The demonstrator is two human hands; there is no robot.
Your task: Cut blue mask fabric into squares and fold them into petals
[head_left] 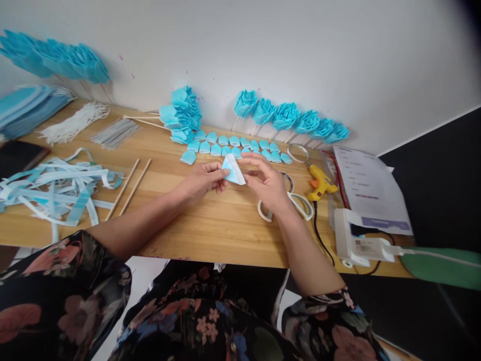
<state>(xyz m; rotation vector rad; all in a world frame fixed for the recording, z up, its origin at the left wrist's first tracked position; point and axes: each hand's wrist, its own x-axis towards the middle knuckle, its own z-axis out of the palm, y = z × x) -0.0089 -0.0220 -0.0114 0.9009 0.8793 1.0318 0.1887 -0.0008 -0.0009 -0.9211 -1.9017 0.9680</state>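
Note:
My left hand (208, 179) pinches a small folded piece of blue and white mask fabric (233, 170) between thumb and fingers, above the table. At its right edge is my right hand (266, 181), fingers curved and apart, with a fingertip at the lower corner of the fabric. Just behind my hands, small folded blue petals (235, 141) lie in two rows on the wood. White-handled scissors (301, 206) and a roll of tape (288, 181) lie beside my right hand, partly hidden by it.
Blue fabric roses (286, 116) lean on the wall; more roses (182, 116) lie behind the petals. A yellow glue gun (320, 183), power adapter (347, 235) and printed paper (370, 188) are right. At left are fabric strips (56, 178), two sticks (130, 188), wires (115, 133) and masks (35, 108).

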